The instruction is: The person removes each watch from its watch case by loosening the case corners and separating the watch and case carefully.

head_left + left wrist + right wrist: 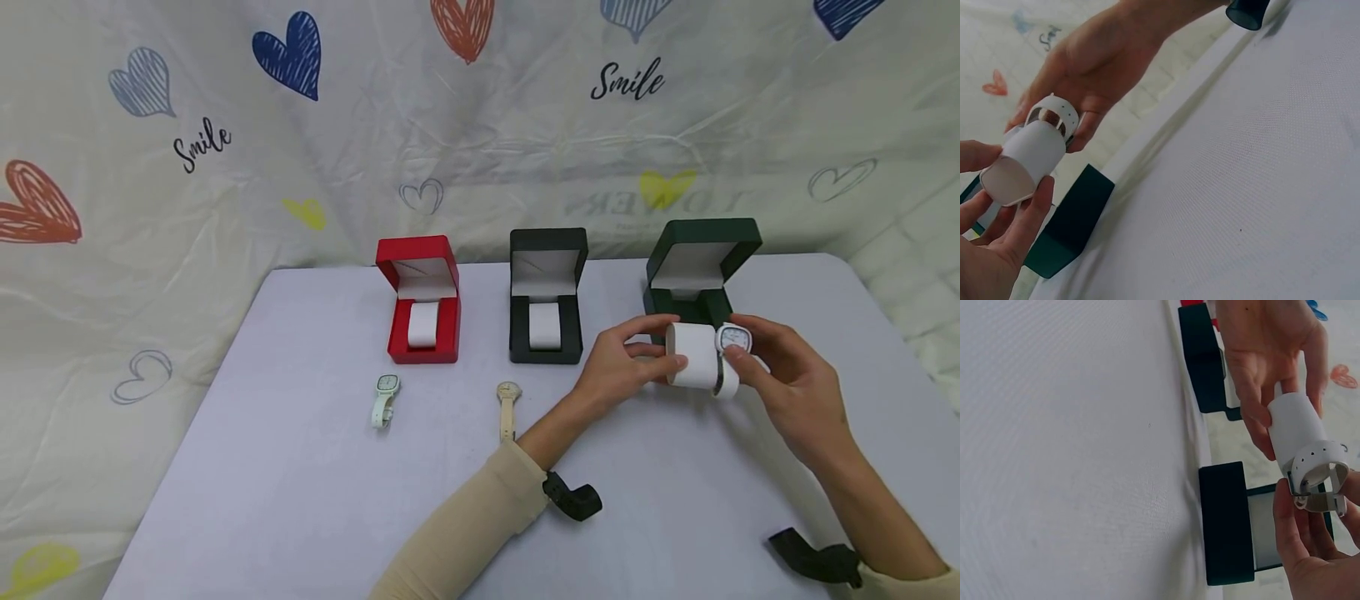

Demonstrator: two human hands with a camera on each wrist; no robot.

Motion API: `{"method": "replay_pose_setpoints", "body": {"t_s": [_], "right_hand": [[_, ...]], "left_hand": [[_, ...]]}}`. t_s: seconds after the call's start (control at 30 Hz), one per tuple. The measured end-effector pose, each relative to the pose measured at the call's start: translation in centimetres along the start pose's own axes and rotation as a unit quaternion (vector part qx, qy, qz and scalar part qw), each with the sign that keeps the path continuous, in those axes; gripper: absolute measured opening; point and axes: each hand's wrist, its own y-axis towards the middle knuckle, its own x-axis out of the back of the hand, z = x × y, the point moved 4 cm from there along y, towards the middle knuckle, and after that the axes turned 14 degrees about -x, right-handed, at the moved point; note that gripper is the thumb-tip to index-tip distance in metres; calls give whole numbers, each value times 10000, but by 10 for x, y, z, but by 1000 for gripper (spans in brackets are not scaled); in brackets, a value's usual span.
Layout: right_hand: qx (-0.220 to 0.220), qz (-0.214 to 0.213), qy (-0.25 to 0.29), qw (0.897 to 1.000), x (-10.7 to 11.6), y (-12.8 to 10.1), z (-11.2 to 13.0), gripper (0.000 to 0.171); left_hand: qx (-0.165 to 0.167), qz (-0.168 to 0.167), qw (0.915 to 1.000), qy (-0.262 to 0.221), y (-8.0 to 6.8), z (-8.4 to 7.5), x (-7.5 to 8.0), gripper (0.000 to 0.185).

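While the white cushion (pixel 693 356) is gripped by the left hand (pixel 622 360) above the green box (pixel 693 275), the watch (pixel 733 339), pinched at its end by the right hand (pixel 787 379), could slip off.

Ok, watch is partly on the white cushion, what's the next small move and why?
Probably slide the white watch further toward the middle of the white cushion. The strap loop sits only at the cushion's end by the right hand, while the left hand holds the other end. The green box stands open and without a cushion behind.
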Motion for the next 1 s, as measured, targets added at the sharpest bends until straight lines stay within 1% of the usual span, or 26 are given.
{"method": "replay_pose_setpoints", "body": {"t_s": [0.3,0.67,0.87,1.0], "right_hand": [[-101,76,-123,9998,3,-3,-2,52],[-264,216,-221,9992,1,-3,-10,51],[-256,199,-258,9991,1,-4,-13,52],[-188,242,-139,9994,2,-4,-14,51]], "left_hand": [[-112,-113,9999,47,1,-3,1,52],[-133,-269,9995,70,2,1,3,53],[-171,-335,9993,57,2,2,4,55],[-202,-370,9991,109,3,3,5,55]]}}
